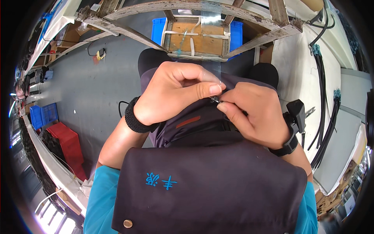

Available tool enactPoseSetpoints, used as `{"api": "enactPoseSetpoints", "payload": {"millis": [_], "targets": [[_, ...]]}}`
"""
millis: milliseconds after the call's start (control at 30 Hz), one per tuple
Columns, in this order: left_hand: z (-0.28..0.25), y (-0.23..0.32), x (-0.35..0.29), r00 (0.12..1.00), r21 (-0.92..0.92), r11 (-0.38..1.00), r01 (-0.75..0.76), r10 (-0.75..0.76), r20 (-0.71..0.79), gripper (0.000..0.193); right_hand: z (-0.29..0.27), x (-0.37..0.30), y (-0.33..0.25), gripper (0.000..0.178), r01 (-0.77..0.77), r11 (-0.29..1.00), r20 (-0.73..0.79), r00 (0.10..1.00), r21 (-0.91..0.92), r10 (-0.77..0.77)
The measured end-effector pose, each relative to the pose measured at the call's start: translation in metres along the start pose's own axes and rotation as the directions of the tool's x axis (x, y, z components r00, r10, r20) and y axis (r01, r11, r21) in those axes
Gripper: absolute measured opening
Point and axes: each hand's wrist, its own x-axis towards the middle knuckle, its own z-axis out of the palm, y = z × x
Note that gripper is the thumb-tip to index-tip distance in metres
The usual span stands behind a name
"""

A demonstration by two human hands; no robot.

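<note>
Over my lap, my left hand (pixel 175 91) is closed in a pinch, thumb against fingers. At its fingertips is the lower end of a clear, thin strip (pixel 220 70) like tape, which hangs down from the wooden frame. My right hand (pixel 251 111) pinches a small dark piece with a shiny metal-looking end (pixel 215 100) between thumb and forefinger. Its exact kind is too small to tell, and the fingers hide most of it. Both hands' fingertips nearly meet just above the dark apron (pixel 210 171).
A worn wooden frame (pixel 191 7) spans the far side, with a wood-topped stool (pixel 183 33) and blue crates (pixel 157 29) beneath. Bundles of black cables (pixel 320 97) lie on the white surface (pixel 290 58) at right. Red crates (pixel 67 144) and a blue crate (pixel 43 115) stand left.
</note>
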Motion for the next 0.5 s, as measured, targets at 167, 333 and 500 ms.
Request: {"api": "enactPoseSetpoints", "payload": {"millis": [167, 333, 500], "targets": [[0.002, 0.002, -0.005, 0.998, 0.033, 0.998, 0.06, -0.061, 0.02, 0.015, -0.003, 0.007, 0.009, 0.02, -0.238, 0.964, 0.08, 0.97, 0.12, 0.229], [0.002, -0.015, -0.009, 0.99, -0.071, 0.988, 0.136, -0.139, -0.033, 0.014, 0.007, 0.0, 0.011, 0.013, -0.4, 0.886, 0.18, 0.914, 0.235, 0.365], [0.004, -0.013, -0.007, 0.976, -0.291, 0.931, 0.219, -0.214, 0.05, 0.012, 0.018, -0.018, 0.013, 0.031, 0.132, 0.991, -0.122, 0.984, -0.01, -0.133]]}}
